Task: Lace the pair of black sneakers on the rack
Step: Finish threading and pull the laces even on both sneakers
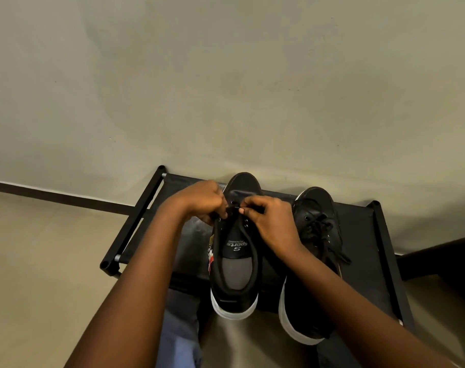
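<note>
On the black rack (364, 235), the left hand (199, 199) and right hand (270, 217) each pinch the black lace (234, 207) at the front eyelets of the left sneaker (235, 251), barely begun, while the right sneaker (315, 235) beside it looks fully laced.

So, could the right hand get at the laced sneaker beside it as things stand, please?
Probably yes: the laced sneaker lies right beside the right hand on the rack, with nothing between them. But that hand is pinching the lace and would have to let go.
</note>
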